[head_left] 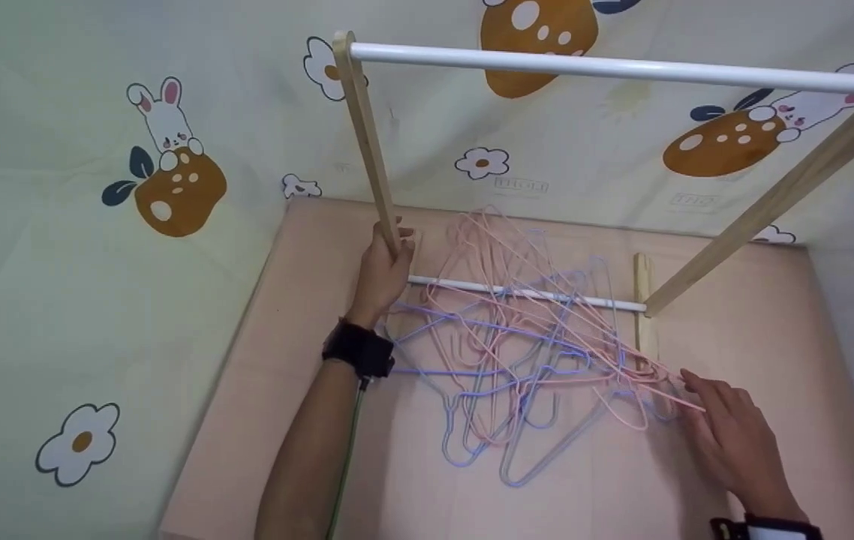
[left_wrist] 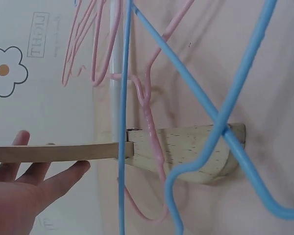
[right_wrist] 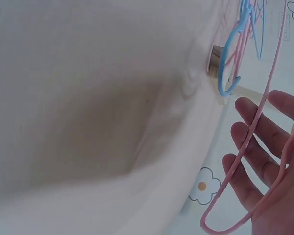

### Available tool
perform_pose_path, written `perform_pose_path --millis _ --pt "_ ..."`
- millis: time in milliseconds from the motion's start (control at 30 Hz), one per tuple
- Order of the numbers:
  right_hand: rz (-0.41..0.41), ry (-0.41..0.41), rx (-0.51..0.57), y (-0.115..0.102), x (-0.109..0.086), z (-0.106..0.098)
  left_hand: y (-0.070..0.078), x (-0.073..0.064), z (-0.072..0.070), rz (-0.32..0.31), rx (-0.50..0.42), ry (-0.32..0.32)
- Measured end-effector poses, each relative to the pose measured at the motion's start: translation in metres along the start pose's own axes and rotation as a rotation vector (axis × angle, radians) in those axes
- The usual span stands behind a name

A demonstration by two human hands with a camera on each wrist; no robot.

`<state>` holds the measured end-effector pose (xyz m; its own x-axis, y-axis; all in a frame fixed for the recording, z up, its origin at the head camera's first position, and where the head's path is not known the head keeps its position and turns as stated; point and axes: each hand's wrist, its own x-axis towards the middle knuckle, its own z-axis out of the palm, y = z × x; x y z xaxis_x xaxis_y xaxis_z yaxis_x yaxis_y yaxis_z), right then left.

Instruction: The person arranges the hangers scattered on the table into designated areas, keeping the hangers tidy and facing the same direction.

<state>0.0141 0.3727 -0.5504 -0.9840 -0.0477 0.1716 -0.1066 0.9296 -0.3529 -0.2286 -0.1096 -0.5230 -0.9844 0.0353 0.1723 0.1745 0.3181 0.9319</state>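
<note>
My left hand grips the left wooden post of a clothes rack, low down near its base. In the left wrist view, the fingers lie about that post. At the right end of a tangled heap of pink and blue hangers is my right hand, its fingers loosely extended against a pink hanger. The right wrist view shows this pink hanger lying across the fingers and palm. Blue hangers lie at the near side of the heap.
The rack's white top bar spans above the heap, and its white lower bar runs beneath the hangers. The right post rises from a wooden foot. A printed curtain hangs behind the pale pink surface.
</note>
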Motion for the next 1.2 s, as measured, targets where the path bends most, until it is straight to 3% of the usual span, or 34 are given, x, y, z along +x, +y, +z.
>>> perform_pose_path --millis 333,633,867,1200 --pt "-0.019 0.037 -0.010 -0.008 0.005 -0.016 0.009 0.003 0.002 0.043 -0.017 0.035" --pt "0.071 0.007 -0.008 -0.014 0.015 -0.037 0.007 0.006 0.002 0.050 0.019 0.024" --pt "0.014 0.160 0.011 -0.013 0.030 -0.056 0.008 0.008 0.001 0.031 0.056 0.010" --pt "-0.011 0.287 -0.083 -0.020 0.059 -0.089 0.007 0.007 0.001 0.029 0.056 0.002"
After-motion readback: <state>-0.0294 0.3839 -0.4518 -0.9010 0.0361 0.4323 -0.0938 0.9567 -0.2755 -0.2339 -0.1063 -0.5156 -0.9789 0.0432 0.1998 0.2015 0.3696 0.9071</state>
